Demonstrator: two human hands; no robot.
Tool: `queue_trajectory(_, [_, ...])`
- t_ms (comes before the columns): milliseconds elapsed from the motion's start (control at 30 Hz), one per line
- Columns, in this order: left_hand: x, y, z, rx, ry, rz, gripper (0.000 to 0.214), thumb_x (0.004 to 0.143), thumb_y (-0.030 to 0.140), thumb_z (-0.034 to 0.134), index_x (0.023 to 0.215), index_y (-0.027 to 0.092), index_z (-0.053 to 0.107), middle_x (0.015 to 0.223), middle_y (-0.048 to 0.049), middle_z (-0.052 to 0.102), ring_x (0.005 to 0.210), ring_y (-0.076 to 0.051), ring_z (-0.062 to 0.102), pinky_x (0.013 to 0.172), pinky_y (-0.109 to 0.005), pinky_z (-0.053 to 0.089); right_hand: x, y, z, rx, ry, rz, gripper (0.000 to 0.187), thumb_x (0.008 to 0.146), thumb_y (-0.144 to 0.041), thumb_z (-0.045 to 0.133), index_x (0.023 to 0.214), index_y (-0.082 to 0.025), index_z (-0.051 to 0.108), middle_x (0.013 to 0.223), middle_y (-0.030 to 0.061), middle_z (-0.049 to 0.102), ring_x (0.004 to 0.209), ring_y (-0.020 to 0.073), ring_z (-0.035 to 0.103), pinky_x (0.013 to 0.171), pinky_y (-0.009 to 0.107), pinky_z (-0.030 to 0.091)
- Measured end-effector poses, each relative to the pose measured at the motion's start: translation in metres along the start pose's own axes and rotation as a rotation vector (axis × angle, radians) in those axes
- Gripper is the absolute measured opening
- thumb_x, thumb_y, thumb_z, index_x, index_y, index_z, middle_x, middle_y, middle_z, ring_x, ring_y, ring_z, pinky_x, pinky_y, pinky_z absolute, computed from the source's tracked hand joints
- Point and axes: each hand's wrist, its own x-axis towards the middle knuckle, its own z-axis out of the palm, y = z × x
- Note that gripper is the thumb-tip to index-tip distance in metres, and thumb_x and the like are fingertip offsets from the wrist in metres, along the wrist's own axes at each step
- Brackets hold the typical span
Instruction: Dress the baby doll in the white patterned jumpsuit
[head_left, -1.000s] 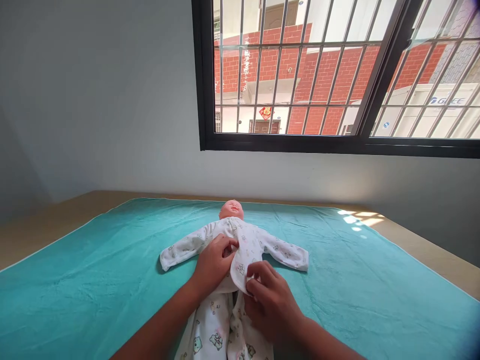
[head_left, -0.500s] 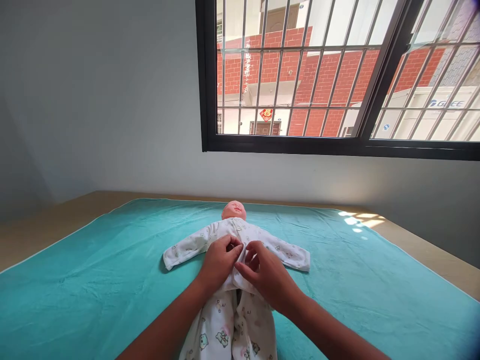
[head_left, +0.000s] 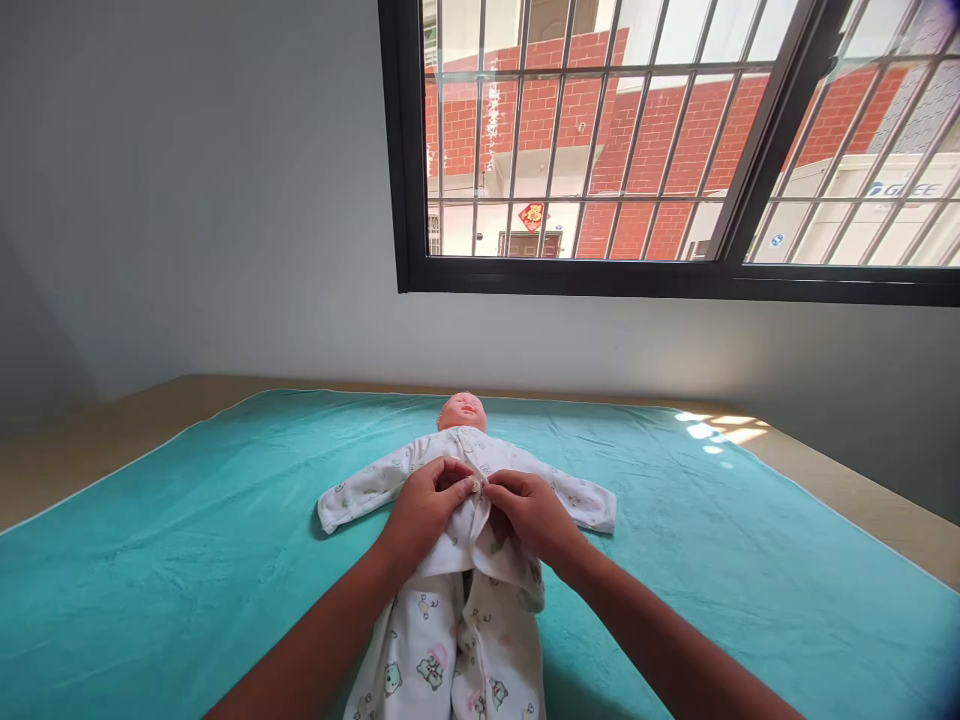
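A baby doll [head_left: 462,410] lies on its back on a teal blanket [head_left: 187,540], arms spread, dressed in a white printed romper [head_left: 450,640]. My left hand [head_left: 424,508] pinches the left front edge of the romper at the doll's chest. My right hand [head_left: 529,510] pinches the right front edge, fingertips meeting the left hand's at the middle of the chest. Both hands are closed on the cloth. Below the hands the romper's front still gapes open a little.
The blanket covers a tan-edged bed or table [head_left: 847,490] set against a grey wall. A barred black-framed window [head_left: 660,140] is above, with red brick buildings outside. Sunlight patches [head_left: 712,430] fall at the far right of the blanket.
My right hand has moved up from the lower flap of the romper to the chest, bringing the right front edge against the left one. My left hand stayed at the chest.
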Motion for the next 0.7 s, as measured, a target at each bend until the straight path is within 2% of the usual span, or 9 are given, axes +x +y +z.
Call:
queue_trajectory(167, [0.003, -0.005, -0.001, -0.049, 0.008, -0.025, 0.02, 0.078, 0.035, 0.067, 0.084, 0.016, 0.064, 0.081, -0.0015, 0.065, 0.078, -0.016, 0.058, 0.07, -0.025, 0.044, 0.001, 0.005, 0.003, 0.215, 0.055, 0.027, 0.02, 0.081, -0.036, 0.057, 0.071, -0.019, 0.057, 0.044, -0.0055, 0.052, 0.035, 0.0081, 0.038, 0.038, 0.021, 0.023])
queue_trajectory(233, [0.003, -0.006, -0.001, -0.07, 0.009, -0.032, 0.02, 0.077, 0.034, 0.067, 0.084, 0.016, 0.064, 0.08, -0.0011, 0.064, 0.078, -0.015, 0.057, 0.07, -0.025, 0.043, 0.001, 0.006, 0.004, 0.245, 0.064, 0.012, 0.019, 0.08, -0.036, 0.06, 0.073, -0.019, 0.057, 0.046, -0.0062, 0.052, 0.036, 0.0075, 0.039, 0.038, 0.02, 0.024])
queue_trajectory(367, [0.003, -0.005, -0.003, -0.135, 0.013, -0.051, 0.02, 0.074, 0.032, 0.07, 0.085, 0.016, 0.064, 0.08, -0.0006, 0.064, 0.076, -0.013, 0.056, 0.069, -0.024, 0.042, 0.0, 0.009, 0.007, 0.212, 0.056, -0.077, 0.019, 0.078, -0.035, 0.066, 0.076, -0.018, 0.059, 0.058, -0.005, 0.055, 0.047, 0.0082, 0.047, 0.045, 0.02, 0.033])
queue_trajectory(467, [0.002, -0.003, -0.003, -0.165, 0.017, -0.069, 0.02, 0.074, 0.032, 0.07, 0.084, 0.016, 0.064, 0.081, -0.0008, 0.064, 0.077, -0.014, 0.057, 0.069, -0.024, 0.043, 0.0, 0.013, 0.008, 0.165, 0.055, -0.117, 0.019, 0.08, -0.035, 0.066, 0.086, -0.017, 0.064, 0.069, -0.0023, 0.06, 0.054, 0.0098, 0.051, 0.05, 0.021, 0.038])
queue_trajectory(567, [0.0, 0.0, -0.002, -0.109, 0.025, -0.058, 0.019, 0.075, 0.032, 0.068, 0.084, 0.016, 0.064, 0.082, -0.0017, 0.065, 0.079, -0.015, 0.058, 0.071, -0.025, 0.044, -0.002, 0.015, 0.01, 0.116, 0.076, -0.146, 0.022, 0.082, -0.035, 0.064, 0.095, -0.018, 0.067, 0.074, -0.0006, 0.063, 0.059, 0.0115, 0.053, 0.054, 0.023, 0.04])
queue_trajectory(700, [-0.002, 0.002, -0.001, -0.047, 0.025, -0.03, 0.017, 0.078, 0.031, 0.066, 0.085, 0.016, 0.065, 0.085, -0.0023, 0.066, 0.082, -0.017, 0.06, 0.075, -0.027, 0.045, -0.007, 0.013, 0.014, 0.007, 0.131, -0.22, 0.02, 0.084, -0.034, 0.062, 0.094, -0.019, 0.068, 0.076, -0.0005, 0.064, 0.067, 0.0131, 0.053, 0.062, 0.024, 0.042])
